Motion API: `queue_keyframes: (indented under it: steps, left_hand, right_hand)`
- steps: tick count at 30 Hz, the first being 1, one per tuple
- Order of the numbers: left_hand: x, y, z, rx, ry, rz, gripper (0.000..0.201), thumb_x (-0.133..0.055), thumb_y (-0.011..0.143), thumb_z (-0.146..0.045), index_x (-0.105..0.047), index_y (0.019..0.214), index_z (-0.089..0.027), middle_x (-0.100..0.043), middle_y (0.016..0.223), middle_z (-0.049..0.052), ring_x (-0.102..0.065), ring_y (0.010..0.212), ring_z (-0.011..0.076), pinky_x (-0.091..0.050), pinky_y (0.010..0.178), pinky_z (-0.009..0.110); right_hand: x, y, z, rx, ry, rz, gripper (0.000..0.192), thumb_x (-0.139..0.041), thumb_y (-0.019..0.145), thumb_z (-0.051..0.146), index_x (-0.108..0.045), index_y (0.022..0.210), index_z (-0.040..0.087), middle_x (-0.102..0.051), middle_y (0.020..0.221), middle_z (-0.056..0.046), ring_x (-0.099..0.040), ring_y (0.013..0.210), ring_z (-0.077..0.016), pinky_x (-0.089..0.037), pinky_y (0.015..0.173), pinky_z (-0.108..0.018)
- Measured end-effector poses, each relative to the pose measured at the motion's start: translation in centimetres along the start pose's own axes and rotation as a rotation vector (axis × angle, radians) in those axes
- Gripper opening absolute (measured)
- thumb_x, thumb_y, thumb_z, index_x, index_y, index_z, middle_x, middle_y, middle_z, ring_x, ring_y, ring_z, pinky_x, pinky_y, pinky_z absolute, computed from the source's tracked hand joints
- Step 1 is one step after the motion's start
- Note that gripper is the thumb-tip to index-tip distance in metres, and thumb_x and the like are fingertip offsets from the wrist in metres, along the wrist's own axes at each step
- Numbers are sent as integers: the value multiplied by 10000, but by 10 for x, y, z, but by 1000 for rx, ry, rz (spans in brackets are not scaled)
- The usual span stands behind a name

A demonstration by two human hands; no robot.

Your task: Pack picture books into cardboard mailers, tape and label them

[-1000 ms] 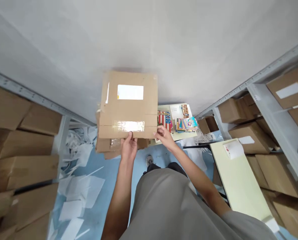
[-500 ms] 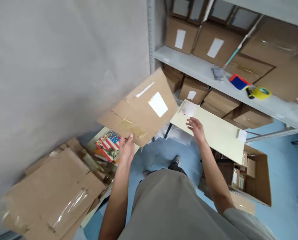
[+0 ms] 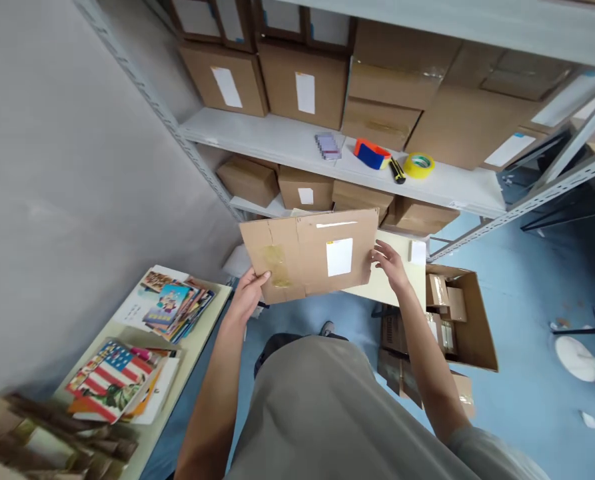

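A flattened cardboard box (image 3: 313,260) with a white label and a strip of brown tape is held up in front of me. My left hand (image 3: 248,293) is closed on its lower left corner, thumb on the near face. At its right edge, the fingers of my right hand (image 3: 388,263) curl against the cardboard; the fingertips are partly hidden. Behind and below the cardboard is a pale tabletop (image 3: 402,270), largely covered from view by it.
A metal shelf (image 3: 287,140) ahead carries boxes, an orange-and-blue roll (image 3: 372,154), a box cutter (image 3: 397,171) and yellow tape (image 3: 419,165). Books (image 3: 112,380) and folded cardboard (image 3: 42,440) lie on the left table. An open carton (image 3: 480,320) stands at right.
The cardboard has swung rightward and levelled out in my left hand. My right hand, apart from it before, has come to its right edge. My view has turned right.
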State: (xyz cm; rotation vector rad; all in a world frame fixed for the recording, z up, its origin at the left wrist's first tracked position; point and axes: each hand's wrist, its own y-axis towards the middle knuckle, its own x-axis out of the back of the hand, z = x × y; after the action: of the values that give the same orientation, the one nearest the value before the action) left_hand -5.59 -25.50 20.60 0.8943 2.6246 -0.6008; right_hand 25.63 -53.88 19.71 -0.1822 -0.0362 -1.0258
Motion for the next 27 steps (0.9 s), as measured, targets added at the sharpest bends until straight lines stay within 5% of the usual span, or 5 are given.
queue_keyframes:
  steps: [6,10,18,24,27]
  left_hand:
    - [-52,43,36,38,112,9,456,-977,715,-217,-756,1113,-248,-847,1203,84,-746,1314,305,-571,1158,387]
    - [-71,81,62,18,197,-78,395,-914,738,-148,-747,1082,-249,-825,1203,65,-731,1286,251,-529,1176,319]
    - [-115,151,86,137,283,42,329,-862,743,-161,-742,1034,-259,-801,1140,55,-701,1315,290,-520,1181,339]
    - [-143,202,89,178,316,393,230,-742,797,-230,-777,1023,-247,-815,1152,61,-699,1262,304,-555,1103,333]
    - [-150,218,91,242,358,447,120,-771,800,-179,-731,887,-252,-791,1066,65,-701,1266,311,-546,1135,341]
  right_hand:
    - [43,7,-35,28,-24,57,502,-848,819,731,-707,958,270,-738,841,-7,-658,744,-197,-584,709,-352]
    - [49,10,-57,3,-59,2,560,-807,835,789,-673,1007,273,-732,908,-23,-681,787,-216,-625,784,-399]
    - [54,22,-79,-127,-234,-189,641,-754,810,818,-635,1121,270,-786,1145,-124,-764,980,-301,-665,918,-507]
    - [36,25,-73,-166,-216,-190,614,-787,844,689,-689,1276,264,-793,1284,-133,-781,1026,-295,-673,882,-455]
    - [24,27,-69,-200,-218,-190,528,-759,869,682,-732,1182,258,-807,1175,-100,-760,1005,-274,-656,862,-416]
